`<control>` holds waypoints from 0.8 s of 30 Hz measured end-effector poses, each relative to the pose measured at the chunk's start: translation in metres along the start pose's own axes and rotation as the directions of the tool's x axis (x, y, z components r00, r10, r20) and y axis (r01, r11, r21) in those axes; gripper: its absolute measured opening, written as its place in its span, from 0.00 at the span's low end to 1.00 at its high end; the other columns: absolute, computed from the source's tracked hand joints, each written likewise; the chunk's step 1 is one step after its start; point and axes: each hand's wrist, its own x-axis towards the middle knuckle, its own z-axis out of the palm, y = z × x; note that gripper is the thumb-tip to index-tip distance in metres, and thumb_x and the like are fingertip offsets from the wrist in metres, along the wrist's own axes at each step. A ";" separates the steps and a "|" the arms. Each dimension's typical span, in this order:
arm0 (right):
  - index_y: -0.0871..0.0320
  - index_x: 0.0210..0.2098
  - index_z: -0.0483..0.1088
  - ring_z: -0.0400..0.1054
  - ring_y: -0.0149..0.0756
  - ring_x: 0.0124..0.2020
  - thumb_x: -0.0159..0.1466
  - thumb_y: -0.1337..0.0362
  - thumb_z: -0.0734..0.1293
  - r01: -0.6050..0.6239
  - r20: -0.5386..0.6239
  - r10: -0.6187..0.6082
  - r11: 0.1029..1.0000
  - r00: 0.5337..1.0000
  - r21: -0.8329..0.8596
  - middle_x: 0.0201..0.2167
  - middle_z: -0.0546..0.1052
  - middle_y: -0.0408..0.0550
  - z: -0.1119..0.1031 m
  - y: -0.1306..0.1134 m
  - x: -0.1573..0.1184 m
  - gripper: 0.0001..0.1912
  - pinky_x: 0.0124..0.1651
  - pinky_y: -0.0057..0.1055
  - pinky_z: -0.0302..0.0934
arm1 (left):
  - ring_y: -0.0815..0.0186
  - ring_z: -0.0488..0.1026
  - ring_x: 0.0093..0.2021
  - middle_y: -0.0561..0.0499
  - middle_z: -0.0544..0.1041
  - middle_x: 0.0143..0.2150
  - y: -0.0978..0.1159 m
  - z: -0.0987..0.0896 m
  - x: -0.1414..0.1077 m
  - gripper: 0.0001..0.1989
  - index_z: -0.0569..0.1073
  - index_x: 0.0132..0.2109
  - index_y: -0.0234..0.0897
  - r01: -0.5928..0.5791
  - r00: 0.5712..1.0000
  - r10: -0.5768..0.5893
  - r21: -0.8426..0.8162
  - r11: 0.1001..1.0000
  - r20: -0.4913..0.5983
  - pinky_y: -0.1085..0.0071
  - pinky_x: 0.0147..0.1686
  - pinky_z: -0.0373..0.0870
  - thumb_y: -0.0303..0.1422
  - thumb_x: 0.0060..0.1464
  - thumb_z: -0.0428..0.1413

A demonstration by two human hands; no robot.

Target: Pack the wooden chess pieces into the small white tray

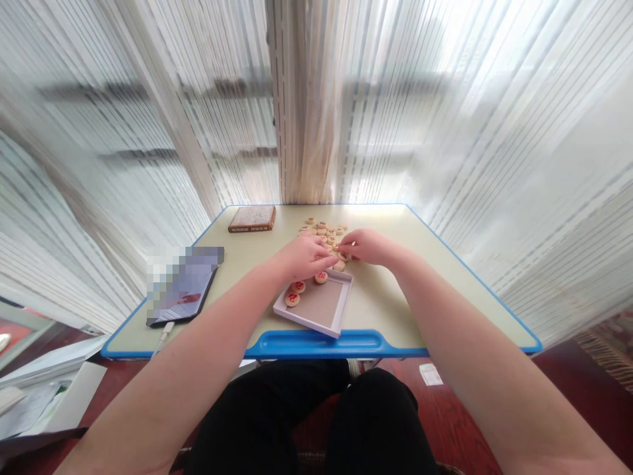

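Observation:
A pile of round wooden Chinese chess pieces (321,230) lies on the pale tabletop ahead of me. My left hand (305,257) reaches over the near left side of the pile, its fingers stretched and apart, hiding some pieces. From the other side my right hand (364,246) comes in with thumb and fingers pinched at a piece on the pile's right edge. A shallow white box tray (345,297) sits just below the left hand. Inside it, along the left and far sides, are red-marked pieces (293,299).
A brown box (252,219) rests at the table's far left. Left of my forearm lies a tablet (185,290) with a white cable (163,338) plugged in. The blue table edge (321,343) has a moulded groove in front of me. Sheer curtains (316,119) hang behind the table.

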 end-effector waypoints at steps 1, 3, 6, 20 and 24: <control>0.57 0.37 0.77 0.68 0.32 0.32 0.61 0.60 0.63 0.007 -0.019 -0.007 1.000 1.000 -0.020 0.32 0.78 0.46 -0.001 0.001 0.000 0.12 0.35 0.27 0.59 | 0.60 0.68 0.45 0.47 0.75 0.37 0.000 0.000 0.000 0.21 0.80 0.32 0.40 0.000 1.000 0.000 0.000 1.000 -0.010 0.65 0.48 0.64 0.45 0.58 0.47; 0.55 0.38 0.77 0.68 0.33 0.35 0.59 0.60 0.65 0.056 -0.013 -0.057 0.998 0.998 -0.030 0.37 0.77 0.46 -0.004 0.002 -0.003 0.11 0.36 0.27 0.60 | 0.61 0.68 0.43 0.47 0.75 0.36 -0.001 0.000 0.000 0.21 0.79 0.30 0.39 0.007 0.999 -0.007 0.010 1.000 -0.042 0.65 0.47 0.64 0.42 0.59 0.46; 0.51 0.40 0.77 0.69 0.34 0.36 0.55 0.58 0.69 0.141 0.105 -0.138 0.990 0.985 -0.016 0.41 0.76 0.45 -0.009 -0.001 -0.008 0.13 0.36 0.27 0.60 | 0.60 0.68 0.41 0.47 0.75 0.34 -0.006 -0.001 0.002 0.19 0.77 0.29 0.38 0.082 0.990 -0.075 0.054 0.995 -0.121 0.64 0.45 0.65 0.39 0.59 0.45; 0.54 0.32 0.74 0.64 0.30 0.28 0.50 0.72 0.65 0.163 0.198 -0.153 0.986 0.968 -0.033 0.31 0.74 0.42 -0.006 -0.004 -0.009 0.11 0.29 0.25 0.55 | 0.59 0.69 0.44 0.46 0.77 0.37 -0.020 -0.006 0.002 0.19 0.78 0.32 0.37 0.289 0.934 -0.261 0.083 0.954 -0.245 0.63 0.48 0.66 0.38 0.58 0.44; 0.55 0.32 0.74 0.65 0.30 0.29 0.51 0.73 0.62 0.116 0.036 -0.116 0.993 0.993 0.017 0.33 0.75 0.43 -0.004 0.002 -0.002 0.12 0.30 0.26 0.56 | 0.59 0.69 0.48 0.47 0.77 0.43 -0.025 -0.003 0.005 0.19 0.79 0.38 0.38 0.266 0.942 -0.241 0.081 0.961 -0.234 0.62 0.52 0.65 0.39 0.58 0.44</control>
